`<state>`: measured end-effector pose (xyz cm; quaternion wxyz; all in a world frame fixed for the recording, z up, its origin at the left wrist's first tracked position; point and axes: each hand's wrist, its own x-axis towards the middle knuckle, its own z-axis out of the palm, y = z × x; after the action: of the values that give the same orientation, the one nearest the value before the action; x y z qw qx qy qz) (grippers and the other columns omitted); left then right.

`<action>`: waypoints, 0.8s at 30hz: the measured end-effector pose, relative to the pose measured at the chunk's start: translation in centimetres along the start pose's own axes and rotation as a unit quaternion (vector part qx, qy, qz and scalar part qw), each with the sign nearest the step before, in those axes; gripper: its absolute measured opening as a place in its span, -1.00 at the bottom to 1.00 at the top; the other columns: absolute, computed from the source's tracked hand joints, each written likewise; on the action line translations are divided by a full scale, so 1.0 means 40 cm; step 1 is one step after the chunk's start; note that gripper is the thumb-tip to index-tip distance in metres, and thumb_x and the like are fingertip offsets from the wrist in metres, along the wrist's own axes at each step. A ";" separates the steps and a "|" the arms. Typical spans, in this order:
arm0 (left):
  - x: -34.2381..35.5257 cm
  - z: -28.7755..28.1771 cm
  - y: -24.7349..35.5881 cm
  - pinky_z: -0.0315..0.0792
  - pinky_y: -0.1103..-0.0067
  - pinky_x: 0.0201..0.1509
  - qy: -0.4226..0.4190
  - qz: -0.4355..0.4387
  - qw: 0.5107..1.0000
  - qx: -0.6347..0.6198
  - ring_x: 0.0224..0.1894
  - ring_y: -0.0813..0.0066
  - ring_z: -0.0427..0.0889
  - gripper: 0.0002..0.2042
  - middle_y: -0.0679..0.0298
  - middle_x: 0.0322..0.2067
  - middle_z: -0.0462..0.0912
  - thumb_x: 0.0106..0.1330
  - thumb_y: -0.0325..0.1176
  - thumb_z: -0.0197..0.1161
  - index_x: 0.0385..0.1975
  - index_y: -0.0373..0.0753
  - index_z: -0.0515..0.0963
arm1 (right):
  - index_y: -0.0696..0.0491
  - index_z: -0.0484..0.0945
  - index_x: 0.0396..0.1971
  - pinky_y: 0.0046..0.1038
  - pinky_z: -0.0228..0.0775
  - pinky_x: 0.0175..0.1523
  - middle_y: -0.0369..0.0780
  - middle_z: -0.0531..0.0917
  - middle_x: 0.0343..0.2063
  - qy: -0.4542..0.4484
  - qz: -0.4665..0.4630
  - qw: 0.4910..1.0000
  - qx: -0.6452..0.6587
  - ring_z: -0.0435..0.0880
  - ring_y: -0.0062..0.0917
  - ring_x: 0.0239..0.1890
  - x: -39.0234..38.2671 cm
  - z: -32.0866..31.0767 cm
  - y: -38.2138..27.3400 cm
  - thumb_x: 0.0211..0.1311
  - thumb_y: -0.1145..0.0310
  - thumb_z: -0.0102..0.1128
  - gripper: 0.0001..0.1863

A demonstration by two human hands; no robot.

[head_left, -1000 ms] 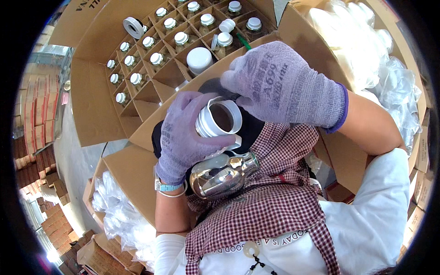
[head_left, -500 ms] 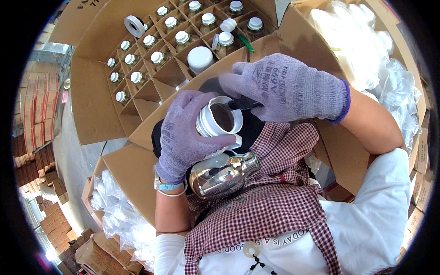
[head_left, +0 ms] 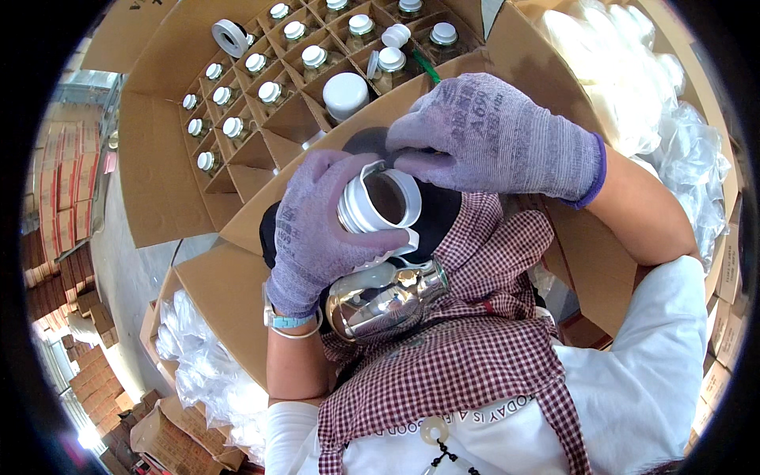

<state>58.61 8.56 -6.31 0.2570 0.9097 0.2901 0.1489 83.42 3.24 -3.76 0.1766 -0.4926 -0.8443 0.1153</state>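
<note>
My left hand [head_left: 310,226], in a grey-purple knit glove, is wrapped around a white plastic jug [head_left: 360,212] with a threaded neck and a handle. The jug's wide mouth faces up and to the right, its inside dark. At the rim my right hand [head_left: 467,138], gloved alike, has thumb and fingers pinched together. What they hold, if anything, is hidden. A shiny silver flask liner [head_left: 380,301] lies on my lap, just below the jug, against the checked apron [head_left: 451,356].
Ahead stands a cardboard box [head_left: 170,162] with dividers and several white-capped glass bottles [head_left: 314,57]. A round white cap [head_left: 346,96], a white ring [head_left: 229,38] and a green strip [head_left: 426,66] rest on it. Boxes of clear plastic bags [head_left: 202,372] and white plastic pieces [head_left: 606,75] flank me.
My right hand has shifted slightly left and up to the jug's rim, and its fingers have closed. The black piece seen at the mouth under those fingers no longer shows. My left hand keeps its grip.
</note>
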 end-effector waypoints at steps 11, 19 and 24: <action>0.002 -0.001 0.010 0.48 0.33 0.04 0.002 -0.007 1.000 -0.017 -0.04 0.16 0.61 -0.19 0.14 -0.11 0.60 -0.34 0.05 0.66 0.01 -0.23 0.61 | -0.06 0.64 -0.18 -0.33 0.56 -0.26 -0.22 0.61 -0.40 0.022 0.011 0.998 -0.061 0.71 -0.36 -0.36 -0.012 0.006 -0.039 0.28 0.13 0.26 -0.76; 0.009 -0.007 0.017 0.50 0.33 0.04 -0.003 -0.020 0.999 -0.025 -0.04 0.16 0.63 -0.21 0.13 -0.10 0.61 -0.36 0.00 0.66 -0.01 -0.24 0.62 | -0.07 0.63 -0.14 -0.33 0.54 -0.31 -0.24 0.57 -0.40 -0.004 0.032 0.995 -0.091 0.69 -0.38 -0.38 -0.011 0.005 -0.057 0.28 0.18 0.26 -0.77; 0.009 -0.004 0.015 0.50 0.33 0.05 0.009 -0.015 0.999 -0.027 -0.04 0.17 0.64 -0.22 0.14 -0.09 0.61 -0.37 -0.02 0.66 -0.03 -0.24 0.63 | -0.07 0.63 -0.14 -0.33 0.54 -0.31 -0.24 0.57 -0.39 -0.011 0.042 0.996 -0.077 0.69 -0.38 -0.38 -0.010 0.011 -0.054 0.31 0.16 0.24 -0.77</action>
<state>59.08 8.44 -5.80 0.2808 0.8967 0.3020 0.1608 81.70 1.81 -3.45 0.1238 -0.5386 -0.8310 0.0629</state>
